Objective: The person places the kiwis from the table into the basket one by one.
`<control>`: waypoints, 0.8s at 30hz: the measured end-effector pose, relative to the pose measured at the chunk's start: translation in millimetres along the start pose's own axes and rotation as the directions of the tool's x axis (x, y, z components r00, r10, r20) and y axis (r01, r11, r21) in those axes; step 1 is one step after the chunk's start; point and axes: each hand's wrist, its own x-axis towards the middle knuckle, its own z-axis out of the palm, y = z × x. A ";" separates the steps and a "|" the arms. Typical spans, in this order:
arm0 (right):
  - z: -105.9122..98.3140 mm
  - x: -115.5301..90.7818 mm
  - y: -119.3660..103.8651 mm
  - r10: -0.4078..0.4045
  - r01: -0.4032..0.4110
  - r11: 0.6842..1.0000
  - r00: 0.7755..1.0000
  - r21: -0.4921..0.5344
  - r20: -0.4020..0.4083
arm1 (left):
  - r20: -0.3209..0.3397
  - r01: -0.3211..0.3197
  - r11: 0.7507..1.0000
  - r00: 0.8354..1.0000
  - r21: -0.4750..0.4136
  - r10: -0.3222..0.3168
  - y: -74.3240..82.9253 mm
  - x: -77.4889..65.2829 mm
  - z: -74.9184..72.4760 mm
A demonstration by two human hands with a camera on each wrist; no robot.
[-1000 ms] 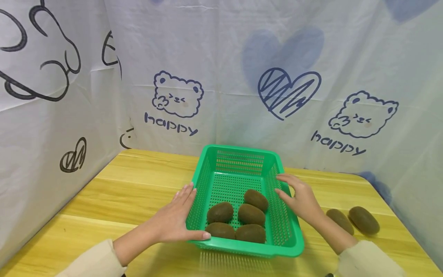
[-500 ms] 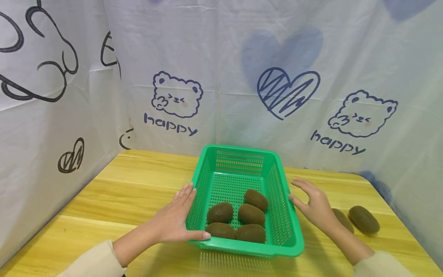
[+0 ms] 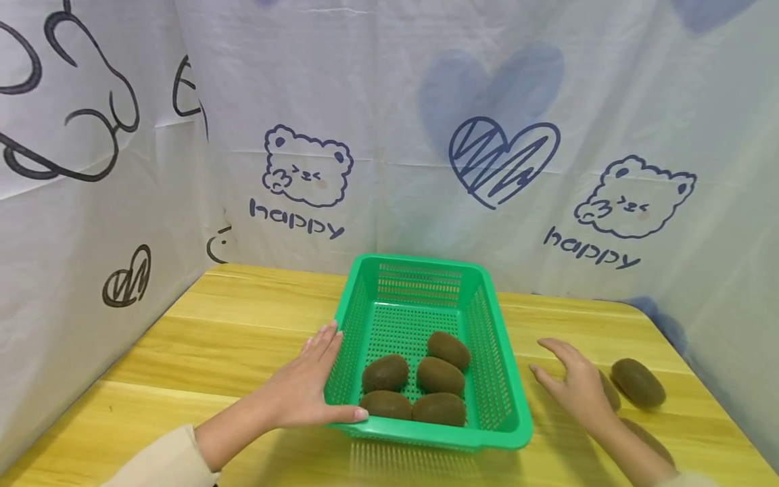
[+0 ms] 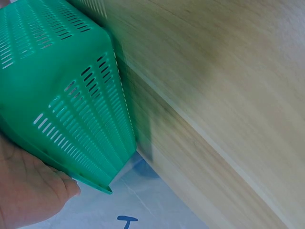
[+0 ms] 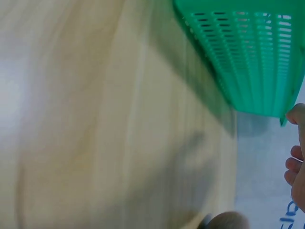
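Observation:
Several brown kiwis point(image 3: 441, 377) lie in the front half of a green perforated plastic basket point(image 3: 517, 429). My left hand point(image 3: 304, 389) rests on its near left corner, fingers straight along the left rim and thumb on the front rim. In the left wrist view, this hand point(image 4: 33, 191) touches the rim from outside. Beyond the right rim, my right hand point(image 3: 575, 385) hovers over the table, holding nothing, with fingers and thumb spread apart. Near it lie a fully visible kiwi point(image 3: 638, 383), a kiwi point(image 3: 610, 391) partly behind the hand and another kiwi point(image 3: 648, 441) partly covered by the forearm.
The basket stands on a yellow wood-grain table point(image 3: 243, 318). A white cloth point(image 3: 389, 81) with drawn bears and hearts hangs behind the table and along its left side. In the right wrist view, one kiwi point(image 5: 228, 221) shows at the bottom edge.
My right hand has moved from over the basket's right rim rightward and toward me, to the loose kiwis. A third kiwi now shows under the forearm. The left hand and basket stay put.

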 end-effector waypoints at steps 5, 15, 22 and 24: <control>-2.1 -11.4 13.4 0.014 -0.015 0.999 1.000 -0.033 -0.016 | 0.002 0.003 1.000 1.000 0.000 -0.003 1.9 -0.2 -1.7; -11.9 -26.4 36.7 0.153 -0.149 0.987 0.987 -0.066 0.051 | 0.004 0.006 1.000 1.000 0.005 -0.006 1.0 -0.7 -0.8; -24.0 -30.1 56.0 0.309 -0.285 0.948 0.933 -0.142 0.187 | -0.005 0.000 1.000 1.000 0.008 0.000 0.2 -0.2 0.0; -27.8 -29.5 60.9 0.355 -0.322 0.932 0.905 -0.165 0.237 | -0.004 0.000 1.000 1.000 0.010 0.000 0.1 -0.1 0.2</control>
